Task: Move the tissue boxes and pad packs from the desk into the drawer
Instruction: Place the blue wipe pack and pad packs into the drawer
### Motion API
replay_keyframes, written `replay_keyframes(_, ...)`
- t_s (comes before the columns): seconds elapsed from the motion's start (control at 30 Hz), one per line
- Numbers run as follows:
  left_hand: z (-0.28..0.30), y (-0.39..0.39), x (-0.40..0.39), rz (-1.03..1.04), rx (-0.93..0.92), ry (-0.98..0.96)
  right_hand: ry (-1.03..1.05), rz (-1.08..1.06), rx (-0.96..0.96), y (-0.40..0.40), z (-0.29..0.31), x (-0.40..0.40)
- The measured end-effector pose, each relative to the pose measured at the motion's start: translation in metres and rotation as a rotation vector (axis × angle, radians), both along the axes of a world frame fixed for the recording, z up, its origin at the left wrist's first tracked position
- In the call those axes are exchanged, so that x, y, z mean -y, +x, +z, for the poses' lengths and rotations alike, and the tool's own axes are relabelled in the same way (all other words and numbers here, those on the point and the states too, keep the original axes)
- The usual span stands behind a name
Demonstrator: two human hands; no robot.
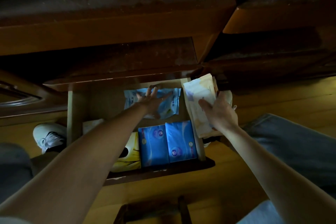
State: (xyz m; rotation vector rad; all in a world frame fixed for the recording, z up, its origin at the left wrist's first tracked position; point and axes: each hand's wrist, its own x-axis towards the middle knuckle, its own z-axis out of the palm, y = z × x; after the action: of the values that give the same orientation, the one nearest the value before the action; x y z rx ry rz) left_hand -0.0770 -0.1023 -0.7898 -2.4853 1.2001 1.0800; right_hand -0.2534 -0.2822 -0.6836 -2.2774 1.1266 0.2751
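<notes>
The left hand (153,102) reaches deep into the open wooden drawer (73,107), fingers spread flat on a crinkly light-blue pad pack (169,109) at the back. The right hand (221,111) grips a pale, soft-wrapped pad pack (197,100) over the drawer's right wall. Two glossy blue tissue boxes (168,144) stand at the front, beside what may be a yellow box (131,158), in dim light.

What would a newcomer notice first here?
Two bright blue tissue boxes stand side by side at the near end of the open wooden drawer. The left hand presses a light blue plastic pack at its far end; the right hand holds a pale pack over the right wall.
</notes>
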Motion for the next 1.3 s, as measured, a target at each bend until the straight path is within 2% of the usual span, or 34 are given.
replay_keyframes(0.1,0.003,-0.008,-0.005,-0.036,0.020,-0.012,0.016,-0.028,-0.008,0.001,0.005,-0.004)
replay_keyframes(0.27,0.006,-0.023,0.013,0.132,0.015,-0.084,0.011,-0.028,0.015,0.000,0.011,-0.007)
replay_keyframes(0.43,-0.011,-0.044,0.026,0.253,0.114,-0.116,-0.010,-0.014,0.003,0.001,0.015,-0.008)
replay_keyframes(0.6,-0.018,-0.053,0.035,0.205,0.114,-0.148,-0.006,-0.019,0.010,0.003,0.016,-0.007)
replay_keyframes(0.73,-0.015,-0.039,0.015,0.148,0.168,-0.200,-0.004,-0.011,-0.007,0.002,0.014,-0.005)
replay_keyframes(0.83,-0.009,-0.021,-0.013,0.232,0.271,-0.216,0.004,-0.020,-0.012,0.003,0.014,-0.004)
replay_keyframes(0.9,-0.007,-0.015,-0.032,0.265,0.245,-0.178,0.011,-0.026,-0.004,0.003,0.014,-0.004)
replay_keyframes(1.03,-0.005,-0.010,-0.047,0.155,0.180,-0.079,0.005,-0.031,0.010,0.003,0.013,-0.005)
replay_keyframes(1.2,0.000,0.003,-0.051,-0.052,0.238,-0.077,-0.007,-0.041,0.003,0.004,0.007,-0.003)
replay_keyframes(1.3,0.002,0.002,-0.061,-0.066,0.265,-0.139,-0.071,0.054,0.082,0.005,0.005,-0.003)
